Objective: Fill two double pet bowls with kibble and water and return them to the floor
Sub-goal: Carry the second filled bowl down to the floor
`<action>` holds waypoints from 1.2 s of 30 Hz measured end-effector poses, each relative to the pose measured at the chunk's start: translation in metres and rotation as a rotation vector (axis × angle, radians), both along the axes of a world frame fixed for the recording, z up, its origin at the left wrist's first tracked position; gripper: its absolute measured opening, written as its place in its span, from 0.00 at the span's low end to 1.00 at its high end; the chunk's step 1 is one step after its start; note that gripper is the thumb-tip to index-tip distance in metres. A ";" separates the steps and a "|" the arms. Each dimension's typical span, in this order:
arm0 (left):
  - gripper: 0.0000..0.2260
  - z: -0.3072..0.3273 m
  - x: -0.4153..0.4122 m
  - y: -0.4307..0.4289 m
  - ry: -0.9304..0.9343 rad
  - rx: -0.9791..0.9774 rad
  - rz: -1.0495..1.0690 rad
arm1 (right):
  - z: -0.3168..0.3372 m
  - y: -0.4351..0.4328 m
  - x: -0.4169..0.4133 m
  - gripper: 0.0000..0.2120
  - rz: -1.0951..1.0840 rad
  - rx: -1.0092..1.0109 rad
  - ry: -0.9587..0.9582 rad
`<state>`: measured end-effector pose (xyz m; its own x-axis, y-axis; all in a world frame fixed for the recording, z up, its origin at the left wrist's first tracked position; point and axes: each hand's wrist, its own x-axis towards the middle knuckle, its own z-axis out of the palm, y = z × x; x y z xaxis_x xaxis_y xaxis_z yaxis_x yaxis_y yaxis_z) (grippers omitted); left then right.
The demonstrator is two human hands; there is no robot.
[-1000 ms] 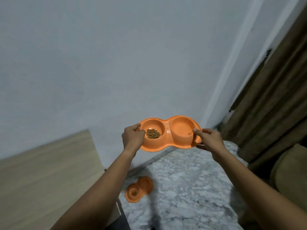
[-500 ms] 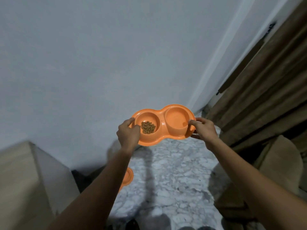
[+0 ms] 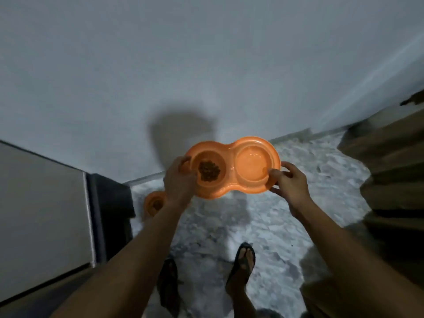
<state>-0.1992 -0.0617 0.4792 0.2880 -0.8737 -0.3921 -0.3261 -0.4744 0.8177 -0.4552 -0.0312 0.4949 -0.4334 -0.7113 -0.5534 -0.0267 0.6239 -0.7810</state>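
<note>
I hold an orange double pet bowl level in the air above the marble floor, near the wall. My left hand grips its left end and my right hand grips its right end. The left cup holds brown kibble; the right cup holds clear water. A second orange double bowl sits on the floor by the wall at the left, mostly hidden behind my left forearm, with kibble showing in its visible cup.
A light wooden cabinet with a dark side stands at the left. Brown curtains hang at the right. My sandalled feet stand on the white marble floor below the bowl. A grey wall is ahead.
The view has tilted down toward the floor and my feet. The held bowl has stayed level between both hands and is lower, closer to the floor bowl at the left.
</note>
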 end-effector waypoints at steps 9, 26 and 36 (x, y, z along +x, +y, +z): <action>0.22 -0.281 -0.030 -0.025 0.003 0.071 0.110 | -0.290 -0.058 -0.033 0.20 0.098 0.091 -0.040; 0.24 -0.598 -0.040 -0.021 -0.014 0.216 0.133 | -0.614 -0.093 -0.027 0.16 0.152 0.261 -0.028; 0.35 -0.629 -0.044 -0.025 -0.002 0.297 0.103 | -0.632 -0.088 -0.023 0.21 0.293 0.243 0.142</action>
